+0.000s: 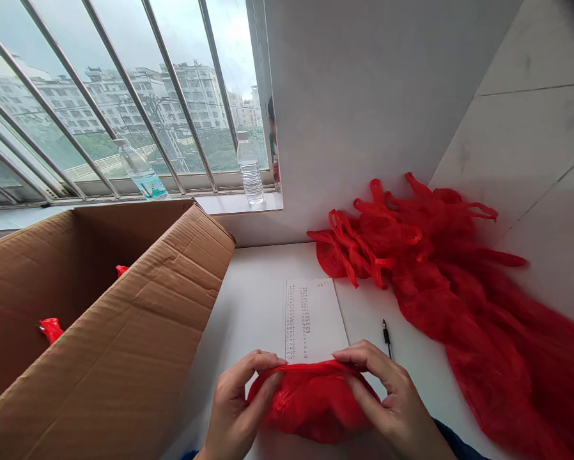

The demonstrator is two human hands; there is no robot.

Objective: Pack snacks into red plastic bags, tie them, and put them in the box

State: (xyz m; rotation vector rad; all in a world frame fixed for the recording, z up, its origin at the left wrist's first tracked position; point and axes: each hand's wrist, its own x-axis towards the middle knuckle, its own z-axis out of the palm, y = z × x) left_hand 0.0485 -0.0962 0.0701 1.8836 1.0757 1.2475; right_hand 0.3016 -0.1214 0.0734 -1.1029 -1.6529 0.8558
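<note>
At the near edge of the white table, a red plastic bag (pixel 318 409) is stretched between my two hands. My left hand (pixel 241 399) pinches the left end of its upper edge between thumb and fingers. The right end of that edge is pinched by my right hand (pixel 387 396). The bag bulges below the edge, and its contents, if any, cannot be made out. Just beyond it lies a sheet of paper (pixel 318 319) with handwritten columns, its lower part hidden by the bag. A black pen (pixel 387 337) rests right of the paper, close to my right hand.
An open cardboard box (pixel 138 345) stands at the left, with bits of red plastic (pixel 52 329) inside. A heap of red plastic bags (pixel 440 268) spreads along the right. Two clear bottles, one labelled (pixel 146 172) and one plain (pixel 250 169), stand on the sill by the barred window.
</note>
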